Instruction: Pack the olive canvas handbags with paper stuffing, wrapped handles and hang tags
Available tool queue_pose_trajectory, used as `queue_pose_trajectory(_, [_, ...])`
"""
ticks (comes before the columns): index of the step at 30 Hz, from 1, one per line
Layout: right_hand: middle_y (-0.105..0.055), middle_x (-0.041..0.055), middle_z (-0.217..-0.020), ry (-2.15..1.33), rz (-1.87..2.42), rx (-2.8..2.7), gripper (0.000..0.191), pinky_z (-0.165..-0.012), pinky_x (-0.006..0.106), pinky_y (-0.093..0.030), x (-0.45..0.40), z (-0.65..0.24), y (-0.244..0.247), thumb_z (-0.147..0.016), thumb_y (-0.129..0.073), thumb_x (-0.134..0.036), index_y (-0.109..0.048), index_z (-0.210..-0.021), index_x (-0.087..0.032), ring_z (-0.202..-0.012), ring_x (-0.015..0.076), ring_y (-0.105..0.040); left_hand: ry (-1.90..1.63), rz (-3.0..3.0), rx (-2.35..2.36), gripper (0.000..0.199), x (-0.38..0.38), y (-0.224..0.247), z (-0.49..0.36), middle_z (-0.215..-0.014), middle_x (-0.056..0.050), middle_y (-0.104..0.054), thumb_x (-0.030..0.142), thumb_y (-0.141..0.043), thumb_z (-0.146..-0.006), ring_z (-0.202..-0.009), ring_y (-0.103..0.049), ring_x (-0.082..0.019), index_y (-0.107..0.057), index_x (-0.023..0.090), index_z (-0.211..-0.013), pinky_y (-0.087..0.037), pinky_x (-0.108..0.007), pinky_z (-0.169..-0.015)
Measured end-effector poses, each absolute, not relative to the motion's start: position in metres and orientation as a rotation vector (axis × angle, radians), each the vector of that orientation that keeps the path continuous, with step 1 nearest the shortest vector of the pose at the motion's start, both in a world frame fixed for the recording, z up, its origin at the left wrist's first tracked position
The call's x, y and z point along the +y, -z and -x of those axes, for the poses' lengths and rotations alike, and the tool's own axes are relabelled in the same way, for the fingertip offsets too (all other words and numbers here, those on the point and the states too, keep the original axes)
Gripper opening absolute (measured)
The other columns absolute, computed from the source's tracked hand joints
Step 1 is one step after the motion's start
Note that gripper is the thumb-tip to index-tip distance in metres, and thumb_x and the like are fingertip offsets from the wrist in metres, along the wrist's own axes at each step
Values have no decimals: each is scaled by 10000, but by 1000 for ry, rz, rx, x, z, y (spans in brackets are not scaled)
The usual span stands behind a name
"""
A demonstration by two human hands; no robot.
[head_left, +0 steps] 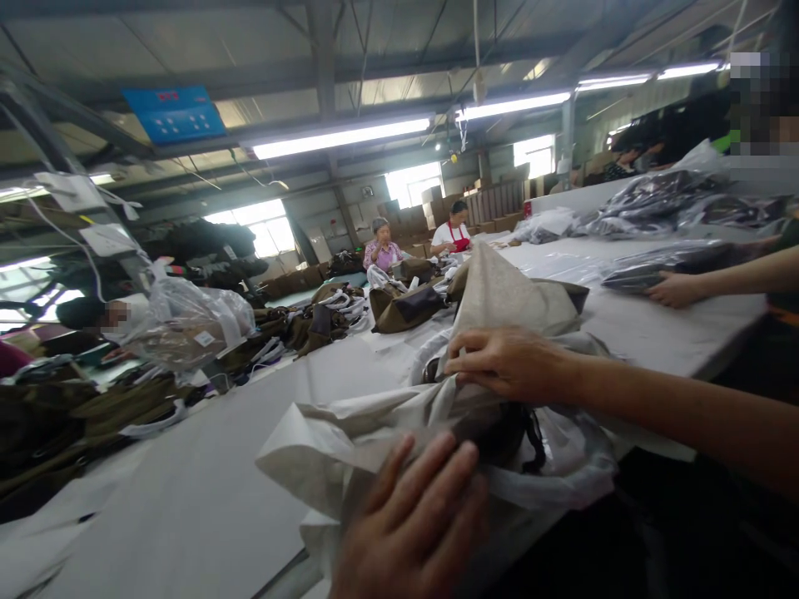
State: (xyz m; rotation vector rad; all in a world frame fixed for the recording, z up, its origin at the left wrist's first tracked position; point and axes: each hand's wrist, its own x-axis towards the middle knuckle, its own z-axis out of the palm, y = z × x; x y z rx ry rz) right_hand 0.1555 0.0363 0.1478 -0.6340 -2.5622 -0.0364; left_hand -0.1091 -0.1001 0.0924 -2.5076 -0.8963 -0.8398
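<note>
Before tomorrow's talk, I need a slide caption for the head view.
Right hand gripping pale fabric, left hand over it, at a white worktable.

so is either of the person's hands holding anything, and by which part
The right hand pinches the pale sheet by a gathered fold; the blurred left hand lies open over its near part, no grip visible.

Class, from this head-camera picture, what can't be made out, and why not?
All in the head view:
1. The bare left hand: blurred, its wrist cut off by the bottom edge.
2. The full shape of the dark item with a black cord: partly covered by the pale grey-white, sheet-like wrapping.
3. Print on the rectangular blue sign: too small to read.
4. Print on the small white label on the clear plastic bag: too small.
</note>
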Motion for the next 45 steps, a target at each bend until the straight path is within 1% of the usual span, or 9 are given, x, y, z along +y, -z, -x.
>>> queue_pose_trajectory(6, [-728, 70, -879, 13, 576, -2356, 329, -760, 281, -495, 36, -172, -157, -1040, -478, -305, -768, -1011, -150, -811, 179, -680, 362, 2238, -908, 387, -59, -116, 100, -1120, -94, -760, 84, -487, -996, -881, -733, -232, -607, 157, -1357, -595, -350, -699])
queue_pose_trajectory(9, [-747, 108, -1049, -37, 476, -2389, 329, -858, 289, -526, 31, -176, -151, -1027, -535, -355, -735, -1171, -137, -955, 193, -705, 459, 2288, -728, 304, -62, -123, 109, -931, -56, -759, 102, -455, -1018, -694, -679, -188, -669, 128, -1232, -527, -306, -586])
queue_pose_trajectory(13, [-608, 165, -1422, 69, 318, -2627, 599, -1087, 440, -452, 26, -172, -132, -939, -680, -393, -530, -1474, -168, -1305, 301, -566, 988, 2378, -858, 202, -76, -136, 113, -999, -28, -716, 151, -534, -1013, -829, -676, -147, -710, 213, -1091, -530, -244, -716])
queue_pose_trajectory(18, [-763, 95, -1046, -155, 463, -2548, 267, -817, 291, -528, 39, -169, -128, -1025, -501, -228, -737, -1128, -160, -928, 187, -712, 1620, 2207, -1480, 235, -74, -154, 113, -922, -6, -705, 251, -466, -1053, -748, -651, -114, -683, 205, -975, -502, -187, -619])
queue_pose_trajectory(25, [-718, 102, -951, 156, 622, -2496, 220, -737, 317, -478, 30, -142, -141, -999, -437, -187, -654, -1010, -151, -859, 224, -680, 1072, 2167, -966, 353, -67, -135, 87, -1369, -106, -661, 202, -574, -975, -1267, -604, -252, -584, 190, -1328, -438, -414, -1120])
queue_pose_trajectory(31, [-723, 52, -838, 41, 624, -2349, 214, -668, 271, -478, 23, -134, -132, -1045, -395, -241, -595, -1019, -168, -749, 183, -709, 729, 2126, -1070, 385, -44, -100, 83, -1367, -122, -665, 189, -562, -977, -1202, -651, -315, -561, 203, -1362, -511, -491, -1028])
queue_pose_trajectory(37, [-752, 117, -1131, 147, 455, -2434, 302, -867, 339, -539, 38, -139, -133, -1028, -510, -371, -633, -1201, -156, -1009, 227, -719, 872, 2129, -949, 344, -42, -109, 105, -1170, -147, -757, 59, -426, -987, -1019, -737, -248, -546, 90, -1308, -584, -362, -899])
queue_pose_trajectory(41, [-617, 182, -1412, 362, 261, -2657, 648, -1159, 539, -364, 41, -145, -124, -896, -700, -479, -550, -1419, -125, -1348, 340, -531, 765, 2360, -1008, 424, -65, -120, 107, -1064, -107, -785, -3, -453, -877, -881, -763, -245, -587, 136, -1255, -621, -329, -749])
queue_pose_trajectory(45, [-475, 241, -1531, 289, 633, -2751, 780, -1033, 517, -514, 37, -151, -96, -819, -792, -402, -499, -1494, -141, -1299, 392, -581, 467, 2630, -1580, 536, -70, -119, 100, -969, -35, -795, -41, -507, -690, -806, -770, -246, -650, 214, -1139, -620, -288, -665])
